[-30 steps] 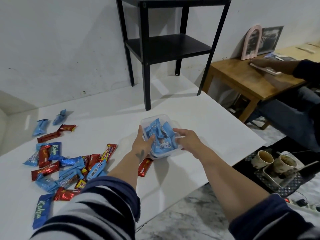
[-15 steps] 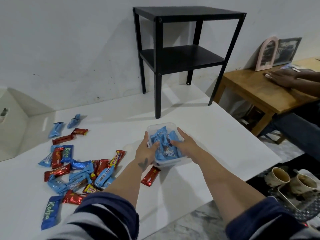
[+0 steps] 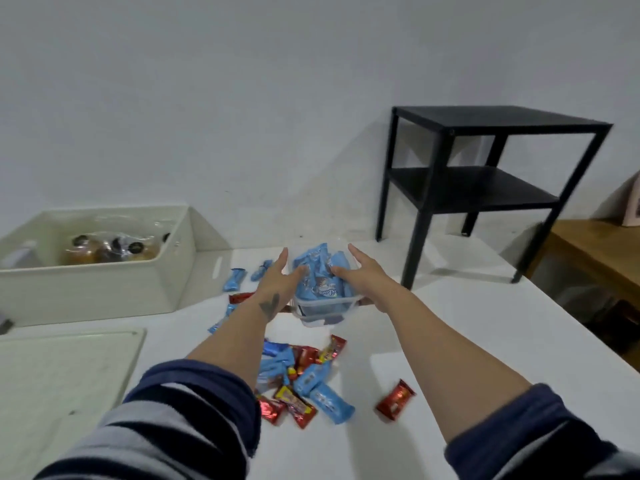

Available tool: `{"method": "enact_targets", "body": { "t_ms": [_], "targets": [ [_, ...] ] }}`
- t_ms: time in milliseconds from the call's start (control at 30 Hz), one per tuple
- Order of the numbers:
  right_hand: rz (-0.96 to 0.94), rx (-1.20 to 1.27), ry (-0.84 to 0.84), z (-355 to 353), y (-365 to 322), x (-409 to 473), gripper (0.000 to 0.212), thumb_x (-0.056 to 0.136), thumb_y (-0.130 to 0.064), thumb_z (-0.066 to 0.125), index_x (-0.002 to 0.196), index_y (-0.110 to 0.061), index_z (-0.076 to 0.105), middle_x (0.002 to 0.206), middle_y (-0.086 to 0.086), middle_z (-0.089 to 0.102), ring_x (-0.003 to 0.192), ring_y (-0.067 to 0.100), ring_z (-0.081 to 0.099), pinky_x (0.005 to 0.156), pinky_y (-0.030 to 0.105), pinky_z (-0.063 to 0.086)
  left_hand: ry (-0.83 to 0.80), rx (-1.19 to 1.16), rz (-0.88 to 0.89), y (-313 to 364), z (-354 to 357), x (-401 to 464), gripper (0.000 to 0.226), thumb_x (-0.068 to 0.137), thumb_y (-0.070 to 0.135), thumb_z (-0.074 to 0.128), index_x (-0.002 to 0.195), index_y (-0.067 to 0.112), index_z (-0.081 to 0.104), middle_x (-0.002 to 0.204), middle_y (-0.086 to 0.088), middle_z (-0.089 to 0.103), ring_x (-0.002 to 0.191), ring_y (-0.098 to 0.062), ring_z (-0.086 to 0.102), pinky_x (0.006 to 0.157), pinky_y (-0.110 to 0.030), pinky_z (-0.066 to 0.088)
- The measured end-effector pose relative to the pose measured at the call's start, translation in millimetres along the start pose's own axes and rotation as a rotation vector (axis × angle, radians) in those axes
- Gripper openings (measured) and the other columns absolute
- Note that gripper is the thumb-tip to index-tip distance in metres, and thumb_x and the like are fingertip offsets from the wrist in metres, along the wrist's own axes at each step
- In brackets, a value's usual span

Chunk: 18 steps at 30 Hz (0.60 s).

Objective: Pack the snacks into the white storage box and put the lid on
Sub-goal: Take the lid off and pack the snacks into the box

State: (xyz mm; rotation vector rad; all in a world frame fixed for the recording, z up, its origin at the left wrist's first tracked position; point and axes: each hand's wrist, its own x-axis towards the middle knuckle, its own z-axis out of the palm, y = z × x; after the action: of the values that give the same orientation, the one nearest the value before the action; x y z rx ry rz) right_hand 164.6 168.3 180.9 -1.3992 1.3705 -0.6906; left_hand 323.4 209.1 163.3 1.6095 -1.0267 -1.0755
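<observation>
- Clear plastic tub (image 3: pixel 325 308) stuffed with blue snacks (image 3: pixel 320 271) is sitting mid-table, between both hands.
- Left hand (image 3: pixel 277 282) and right hand (image 3: pixel 363 275) are pressing its sides, fingers straight.
- White storage box (image 3: pixel 104 282) is waiting far left.

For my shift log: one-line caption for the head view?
Both hands, left hand and right hand, lift a snack-filled clear tub beside the white storage box.

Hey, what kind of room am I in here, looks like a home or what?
Probably a room in a home, not a shop or workshop. A small black side table stands against a plain wall, a wooden table sits at the right, and a white storage box rests on the white surface.
</observation>
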Motion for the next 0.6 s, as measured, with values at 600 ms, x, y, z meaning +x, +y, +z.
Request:
{"method": "enact_targets", "body": {
  "t_ms": [600],
  "targets": [
    [-0.172,0.03,-0.105,315.6,-202.8,76.5,0.076,0.088,-0.034,0.064,0.149,-0.036,0.019,0.154,-0.002,0.03,0.128,0.027,0.047,0.097,0.048,0.05,0.184,0.052,0.127,25.2,-367.6,73.0,0.073,0.09,0.028,0.063,0.151,0.031,0.022,0.154,-0.005,0.031,0.131,-0.027,0.045,0.098,-0.035,0.043]
  ]
}}
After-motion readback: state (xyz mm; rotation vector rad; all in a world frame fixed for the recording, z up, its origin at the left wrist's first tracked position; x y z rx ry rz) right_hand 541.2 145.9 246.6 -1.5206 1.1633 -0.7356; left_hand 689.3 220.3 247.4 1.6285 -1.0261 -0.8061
